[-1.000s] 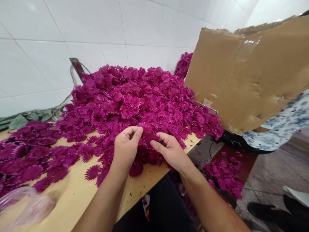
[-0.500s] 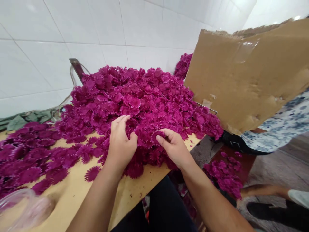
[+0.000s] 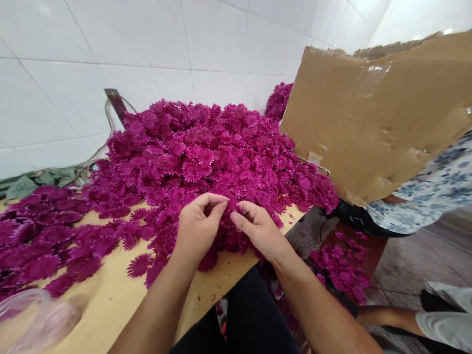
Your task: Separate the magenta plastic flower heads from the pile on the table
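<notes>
A large heap of magenta artificial-looking flower heads (image 3: 206,157) covers much of the table (image 3: 121,295). At the heap's near side, my left hand (image 3: 201,221) and my right hand (image 3: 260,228) come close together, fingertips almost meeting. Between them is a small magenta flower head (image 3: 232,206), mostly covered by the fingers. The right thumb and fingers pinch it on one side. On its other side the left thumb and forefinger are pinched at its petals. I cannot make out its exact shape against the flowers behind.
A flatter layer of flowers (image 3: 40,246) spreads left, near a clear plastic container (image 3: 33,319). Brown cardboard (image 3: 372,118) stands at the right, in front of a person's patterned clothing (image 3: 424,191). More flowers (image 3: 341,265) lie lower right, beside another person's arm (image 3: 391,317). White tiles (image 3: 129,44) back the table.
My left hand has moved right and closed from an open pose, meeting my right hand at the flower head. The other person's arm at lower right has shifted down.
</notes>
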Action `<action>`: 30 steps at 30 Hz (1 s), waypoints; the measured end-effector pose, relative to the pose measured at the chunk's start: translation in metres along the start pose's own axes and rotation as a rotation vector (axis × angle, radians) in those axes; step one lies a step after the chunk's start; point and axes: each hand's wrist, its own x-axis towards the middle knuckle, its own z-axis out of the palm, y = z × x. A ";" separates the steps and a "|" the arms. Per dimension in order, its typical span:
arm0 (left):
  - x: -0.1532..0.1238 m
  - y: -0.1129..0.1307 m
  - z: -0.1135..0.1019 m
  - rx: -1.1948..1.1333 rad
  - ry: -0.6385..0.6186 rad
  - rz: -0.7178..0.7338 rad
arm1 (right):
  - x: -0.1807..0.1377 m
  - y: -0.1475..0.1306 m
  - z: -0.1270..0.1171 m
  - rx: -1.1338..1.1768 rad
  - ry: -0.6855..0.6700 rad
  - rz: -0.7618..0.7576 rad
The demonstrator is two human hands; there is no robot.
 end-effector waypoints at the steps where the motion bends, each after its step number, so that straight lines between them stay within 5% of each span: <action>1: 0.004 -0.001 -0.003 -0.063 0.077 -0.026 | -0.002 -0.001 0.000 0.010 -0.028 0.008; 4: 0.021 -0.003 -0.018 -0.190 0.399 -0.059 | -0.008 0.002 -0.002 0.018 -0.045 0.026; 6: 0.030 -0.006 -0.030 -0.170 0.506 -0.044 | -0.009 0.005 -0.007 0.010 -0.002 0.031; 12: 0.014 -0.005 -0.029 0.254 0.238 0.132 | 0.000 0.008 -0.013 -0.031 0.138 0.003; 19: -0.015 0.010 -0.003 0.350 -0.161 0.244 | 0.004 0.009 -0.003 -0.068 0.138 0.028; 26: -0.003 0.003 -0.005 0.355 -0.035 0.154 | -0.002 0.005 0.001 -0.026 -0.002 -0.022; 30: 0.017 -0.004 -0.023 0.199 0.302 0.092 | -0.010 0.005 -0.004 -0.027 -0.040 0.033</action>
